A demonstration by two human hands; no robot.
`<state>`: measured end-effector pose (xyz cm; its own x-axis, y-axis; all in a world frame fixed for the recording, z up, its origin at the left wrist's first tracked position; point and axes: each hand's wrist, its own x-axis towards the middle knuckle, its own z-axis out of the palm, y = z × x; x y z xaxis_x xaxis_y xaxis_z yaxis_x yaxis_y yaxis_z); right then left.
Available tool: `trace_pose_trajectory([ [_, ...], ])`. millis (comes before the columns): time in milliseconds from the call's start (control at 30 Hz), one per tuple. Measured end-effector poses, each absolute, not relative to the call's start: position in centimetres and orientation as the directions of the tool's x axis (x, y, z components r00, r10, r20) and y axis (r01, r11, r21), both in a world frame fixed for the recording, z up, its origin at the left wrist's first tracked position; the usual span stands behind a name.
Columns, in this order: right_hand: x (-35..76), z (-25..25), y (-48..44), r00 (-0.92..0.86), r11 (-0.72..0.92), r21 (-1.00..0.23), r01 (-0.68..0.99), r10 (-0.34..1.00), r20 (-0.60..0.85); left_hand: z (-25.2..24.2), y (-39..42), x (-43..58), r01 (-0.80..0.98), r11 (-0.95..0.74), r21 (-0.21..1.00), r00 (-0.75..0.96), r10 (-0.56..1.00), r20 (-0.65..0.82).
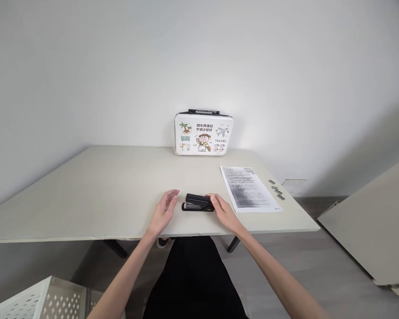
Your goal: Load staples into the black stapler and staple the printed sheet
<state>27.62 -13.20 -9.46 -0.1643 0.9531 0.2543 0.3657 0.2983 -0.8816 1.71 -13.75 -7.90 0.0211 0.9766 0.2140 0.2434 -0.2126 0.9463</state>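
Observation:
A black stapler (197, 203) lies near the table's front edge, its front end pointing left and its rear end to the right. My right hand (221, 209) grips that rear end, fingers over the top. Just left of the stapler, my left hand (165, 209) hovers apart from it with curved fingers and nothing in them. To the right of my right hand lies a printed sheet of paper (249, 188), flat on the table. Beyond the sheet, several small grey strips of staples (277, 191) sit by the right edge.
A white case with cartoon prints (204, 135) and a black handle stands upright against the wall at the back of the pale table (119, 190). A white perforated basket (49, 297) is on the floor at lower left. A pale panel (372, 226) stands at right.

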Motion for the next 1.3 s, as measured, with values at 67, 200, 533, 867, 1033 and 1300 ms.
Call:
trace_pose_trajectory([
  [67,27.6,-9.7,-13.1,-0.127,0.284,-0.892,0.351,0.958,0.256,-7.8,-13.9,1.8,0.235,-0.210,0.949,0.014,0.977,0.213],
  [200,27.4,-10.3,-12.7,-0.122,0.306,-0.878,0.369,0.952,0.280,-7.6,-14.0,1.9,0.240,-0.203,0.949,-0.010,0.977,0.211],
  [533,27.1,-9.9,-13.0,-0.129,0.364,-0.825,0.433,0.931,0.342,-7.6,-14.1,1.8,0.252,-0.184,0.950,-0.051,0.978,0.203],
  [867,27.4,-9.4,-13.3,-0.188,0.347,-0.827,0.441,0.937,0.294,-8.3,-13.0,1.7,0.016,-0.160,0.987,-0.097,0.982,0.161],
  [1033,27.6,-8.6,-14.5,-0.113,0.471,-0.772,0.426,0.875,0.471,-7.3,-13.1,2.3,-0.185,-0.011,0.983,-0.092,0.996,-0.006],
  [1300,28.7,-6.8,-16.3,-0.303,0.801,-0.236,0.549,0.454,0.838,-6.4,-12.2,5.2,-0.440,0.343,0.829,0.127,0.939,-0.321],
])
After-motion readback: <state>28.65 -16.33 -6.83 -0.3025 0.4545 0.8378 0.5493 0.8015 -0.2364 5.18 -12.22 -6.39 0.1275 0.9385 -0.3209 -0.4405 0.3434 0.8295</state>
